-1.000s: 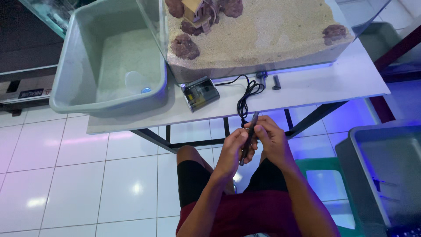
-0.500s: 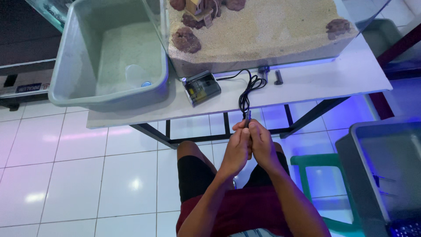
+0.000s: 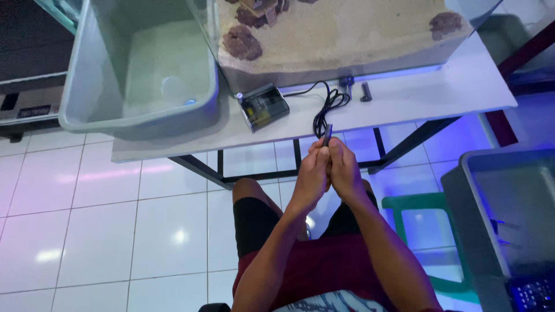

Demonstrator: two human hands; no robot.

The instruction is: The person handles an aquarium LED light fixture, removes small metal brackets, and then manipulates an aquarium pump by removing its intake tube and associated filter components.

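My left hand and my right hand are pressed together in front of the table edge, both closed around a thin dark stick-like object whose tip pokes up above the fingers. Most of that object is hidden inside my hands. Just beyond it a black cable lies coiled on the white table, running to a small dark box-shaped device. I am seated, with black shorts and a dark red shirt showing below.
A glass tank with sand and brown rocks stands on the table, and a grey plastic tub sits to its left. Another grey tub is on the right beside a green stool. White floor tiles lie below.
My hands have closed tighter together around the thin object and it now stands more upright; the view has shifted slightly nearer to the table.
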